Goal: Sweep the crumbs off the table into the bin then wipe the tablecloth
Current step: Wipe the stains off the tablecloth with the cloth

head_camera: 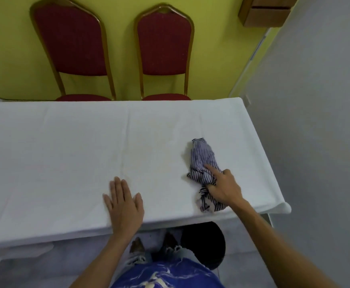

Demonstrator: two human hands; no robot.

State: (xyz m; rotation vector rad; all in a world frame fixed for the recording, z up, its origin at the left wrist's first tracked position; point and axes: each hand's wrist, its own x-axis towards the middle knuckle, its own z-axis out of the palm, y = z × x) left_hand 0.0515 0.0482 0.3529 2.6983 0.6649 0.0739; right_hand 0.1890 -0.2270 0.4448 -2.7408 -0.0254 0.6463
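The tablecloth [66,152] looked clean; sweeping seemed done. The right hand [225,189] clutched the rag [203,156] at four o'clock, wiping likely unfinished; the left hand [125,206] lay flat.

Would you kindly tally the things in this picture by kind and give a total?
Red chairs: 2
White tablecloth: 1
Striped cloth: 1
Dark bin: 1
Wooden box: 1
Hands: 2, the left hand and the right hand
Total: 8
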